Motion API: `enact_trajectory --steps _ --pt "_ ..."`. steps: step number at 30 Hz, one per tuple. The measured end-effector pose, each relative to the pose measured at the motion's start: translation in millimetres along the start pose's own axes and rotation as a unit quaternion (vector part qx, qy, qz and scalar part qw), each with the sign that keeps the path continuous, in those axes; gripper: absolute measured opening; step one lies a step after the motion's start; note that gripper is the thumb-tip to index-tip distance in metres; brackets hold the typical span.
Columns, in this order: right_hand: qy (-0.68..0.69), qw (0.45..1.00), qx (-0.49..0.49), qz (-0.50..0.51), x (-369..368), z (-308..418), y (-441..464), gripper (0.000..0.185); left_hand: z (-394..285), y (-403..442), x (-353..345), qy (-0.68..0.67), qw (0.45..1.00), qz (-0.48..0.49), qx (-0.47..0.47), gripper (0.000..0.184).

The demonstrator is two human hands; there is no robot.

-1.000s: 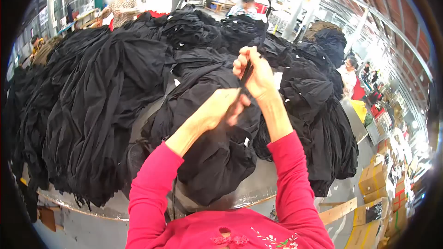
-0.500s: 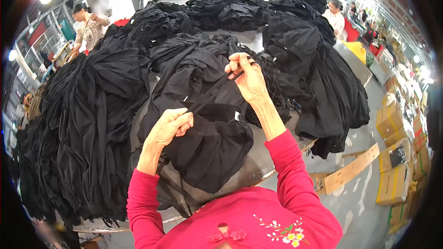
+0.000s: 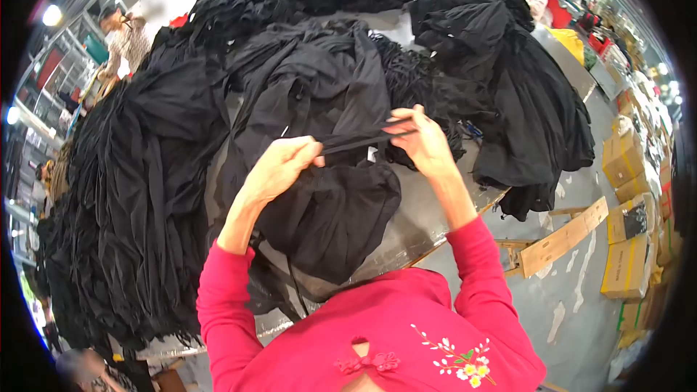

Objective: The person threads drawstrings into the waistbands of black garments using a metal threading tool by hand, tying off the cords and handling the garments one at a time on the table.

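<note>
Black straps (image 3: 356,138) stretch between my two hands in the middle of the view. My left hand (image 3: 289,163) is closed in a pinch on their left end. The fingers of my right hand (image 3: 420,138) are curled round the right end. Below and behind the straps lies a black garment (image 3: 330,210) with a small white label (image 3: 372,154), near the front edge of the grey table (image 3: 406,225). More black cloth (image 3: 305,65) is heaped just beyond my hands.
Large black garment piles (image 3: 163,174) cover the left side, with another pile (image 3: 508,94) at the right. Cardboard boxes (image 3: 626,265) and a wooden bench (image 3: 563,236) stand on the floor at right. People (image 3: 127,36) are beyond the table and at lower left.
My hands, first close together and higher, have moved apart with the straps stretched between them. Since the last earlier frame, my right hand has come lower and the view has tilted down.
</note>
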State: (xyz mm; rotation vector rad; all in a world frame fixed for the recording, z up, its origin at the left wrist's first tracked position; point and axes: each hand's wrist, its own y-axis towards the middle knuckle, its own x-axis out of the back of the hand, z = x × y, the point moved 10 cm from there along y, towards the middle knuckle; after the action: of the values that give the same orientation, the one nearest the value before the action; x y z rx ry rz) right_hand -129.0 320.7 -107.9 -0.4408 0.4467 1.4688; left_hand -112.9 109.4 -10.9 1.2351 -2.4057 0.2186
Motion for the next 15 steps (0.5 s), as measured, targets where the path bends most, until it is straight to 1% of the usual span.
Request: enact_trajectory --steps 2,4,5,7,8,9,10,11,12,13,14,15 --pt "0.068 0.995 -0.045 -0.057 35.7 -14.1 -14.5 0.042 7.4 6.7 -15.0 0.055 0.997 0.06 0.011 0.029" --pt "0.149 0.986 -0.023 -0.068 60.5 -15.0 -20.9 0.042 5.0 8.8 -24.1 0.041 0.996 0.079 -0.017 0.028" --pt "0.156 0.984 -0.02 -0.083 70.5 -15.6 -23.2 0.043 6.5 8.3 -25.8 0.069 0.994 0.088 0.0 0.028" --pt "0.083 0.989 -0.108 -0.057 57.8 -16.8 -42.4 0.043 3.7 7.9 -30.5 0.119 0.988 0.098 -0.004 0.028" --pt "-0.008 0.978 -0.178 -0.105 67.0 -21.9 -57.7 0.047 -3.7 8.0 -32.2 0.12 0.987 0.104 -0.031 0.026" --pt "-0.27 0.942 -0.1 -0.173 93.9 -2.7 -60.9 0.048 -4.5 9.2 -31.2 0.117 0.988 0.103 -0.026 0.026" --pt "-0.512 0.829 -0.014 -0.224 101.5 21.9 -64.6 0.049 -13.1 9.0 -34.3 0.145 0.981 0.113 -0.068 0.025" --pt "-0.503 0.832 0.102 -0.21 96.9 41.1 -63.9 0.052 -21.7 9.3 -39.1 0.172 0.971 0.124 -0.109 0.024" --pt "-0.455 0.861 0.184 -0.133 46.7 61.9 -61.1 0.053 -26.6 12.8 -43.2 0.209 0.96 0.133 -0.13 0.023" --pt "-0.397 0.879 0.259 -0.06 -15.9 80.2 -66.7 0.054 -36.4 15.0 -48.6 0.213 0.955 0.148 -0.142 0.023" --pt "-0.326 0.912 0.248 0.042 -66.6 78.5 -66.9 0.057 -46.9 16.2 -54.7 0.215 0.95 0.165 -0.154 0.023" --pt "-0.241 0.943 0.202 0.106 -98.4 67.2 -65.8 0.058 -55.7 16.9 -57.6 0.225 0.943 0.166 -0.18 0.023"
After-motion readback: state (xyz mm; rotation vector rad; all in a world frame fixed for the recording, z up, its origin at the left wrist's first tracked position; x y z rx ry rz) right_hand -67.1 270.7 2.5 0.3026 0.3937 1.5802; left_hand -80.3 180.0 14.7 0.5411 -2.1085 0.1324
